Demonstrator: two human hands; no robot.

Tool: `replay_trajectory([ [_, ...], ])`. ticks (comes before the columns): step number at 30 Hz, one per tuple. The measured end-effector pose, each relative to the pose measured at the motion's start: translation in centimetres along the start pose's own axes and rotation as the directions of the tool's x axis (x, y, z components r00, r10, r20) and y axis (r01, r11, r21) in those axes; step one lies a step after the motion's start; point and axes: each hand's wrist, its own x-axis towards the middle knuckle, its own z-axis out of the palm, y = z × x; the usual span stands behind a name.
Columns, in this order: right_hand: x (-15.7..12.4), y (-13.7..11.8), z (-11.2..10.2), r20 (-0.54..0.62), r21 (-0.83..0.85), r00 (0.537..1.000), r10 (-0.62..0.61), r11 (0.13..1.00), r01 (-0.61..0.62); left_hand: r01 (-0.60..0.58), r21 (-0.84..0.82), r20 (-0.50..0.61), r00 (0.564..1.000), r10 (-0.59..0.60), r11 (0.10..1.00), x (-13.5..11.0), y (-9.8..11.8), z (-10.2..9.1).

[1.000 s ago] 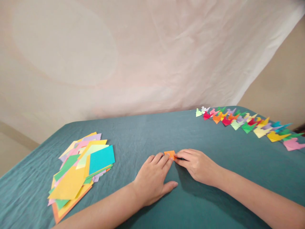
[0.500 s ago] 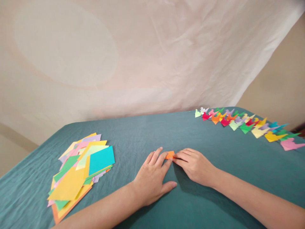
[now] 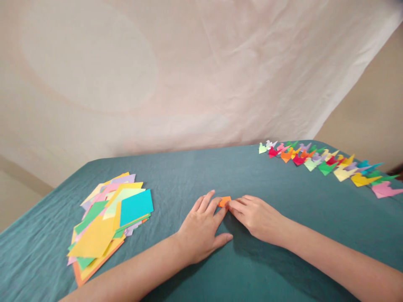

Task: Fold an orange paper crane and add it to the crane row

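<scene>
A small folded orange paper [image 3: 225,201] lies on the teal tablecloth [image 3: 195,176] near the middle. My left hand [image 3: 203,228] rests flat on the cloth with fingers stretched out, fingertips pressing the paper's left edge. My right hand [image 3: 255,216] comes in from the right with fingers together, pinching the paper's right edge against the cloth. Most of the paper is covered by my fingers.
A loose pile of coloured paper squares [image 3: 108,216] lies at the left of the table. A row of several folded paper figures [image 3: 327,163] in many colours runs along the back right edge. A pale cloth backdrop [image 3: 189,71] hangs behind the table.
More of the orange paper is covered by my fingers now. My left fingers have spread and lifted a little, and both hands sit slightly farther from me.
</scene>
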Motion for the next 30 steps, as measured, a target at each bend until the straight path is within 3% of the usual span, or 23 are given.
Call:
replay_trajectory([
  [16,0.2,0.5,-0.6,-0.001,0.009,1.0,-0.006,1.0,0.006,0.03,0.085,-0.002,1.0,-0.03,0.996,-0.5,-1.2,0.0],
  [30,-0.7,1.9,0.4,-0.062,0.171,0.998,0.008,0.985,0.003,0.024,0.058,0.009,1.0,-0.025,0.998,-0.4,-1.3,-0.2],
])
